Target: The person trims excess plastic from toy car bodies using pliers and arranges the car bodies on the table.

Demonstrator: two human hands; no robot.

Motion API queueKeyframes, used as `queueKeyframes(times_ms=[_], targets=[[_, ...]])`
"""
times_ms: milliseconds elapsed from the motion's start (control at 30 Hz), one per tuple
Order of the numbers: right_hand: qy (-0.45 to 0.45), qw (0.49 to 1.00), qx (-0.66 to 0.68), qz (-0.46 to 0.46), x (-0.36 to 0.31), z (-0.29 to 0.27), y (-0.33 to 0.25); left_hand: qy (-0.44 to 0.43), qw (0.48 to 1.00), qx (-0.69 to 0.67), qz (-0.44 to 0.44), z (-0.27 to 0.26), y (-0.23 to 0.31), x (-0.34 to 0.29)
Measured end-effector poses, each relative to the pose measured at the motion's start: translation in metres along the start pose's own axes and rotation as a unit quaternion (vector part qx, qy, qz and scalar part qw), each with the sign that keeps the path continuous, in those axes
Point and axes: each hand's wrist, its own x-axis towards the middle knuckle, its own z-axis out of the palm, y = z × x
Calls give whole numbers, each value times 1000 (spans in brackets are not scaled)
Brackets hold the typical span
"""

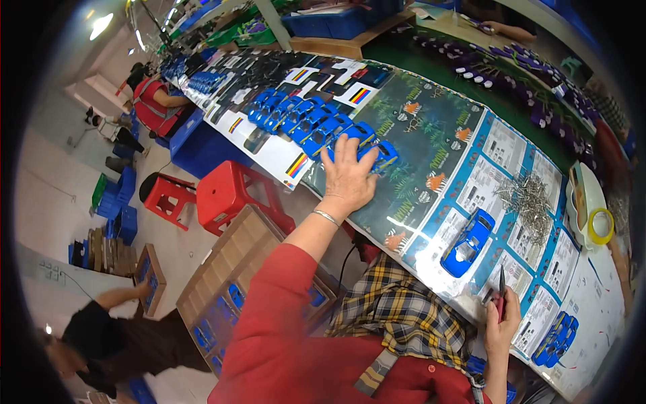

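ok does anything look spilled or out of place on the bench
Possibly the heap of thin metal pieces: it lies loose and tangled directly on the printed sheets, in no container, beside the lone blue toy car. No damage is evident.

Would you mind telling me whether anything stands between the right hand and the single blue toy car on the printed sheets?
Nothing visible stands between the right hand and the blue toy car, except the pointed tool that the hand itself holds. The heap of thin metal pieces lies off to the car's right.
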Motion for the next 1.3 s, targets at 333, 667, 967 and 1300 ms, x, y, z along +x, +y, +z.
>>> queueKeyframes(times_ms=[333, 667, 967, 1300], targets=[[17, 999, -22, -41, 4, 7, -3, 18, 993, -36, -107, 15, -39, 4], [31, 997, -48, -47, -1, 9, 6, 29, 988, -4, -149, 19, -71, 19], [11, 1000, -26, -12, -3, 10, 11, 10, 978, 54, -199, 18, -90, 32], [15, 1000, -11, -12, 0, 11, 5, 0, 972, 76, -221, 17, -97, 42]])
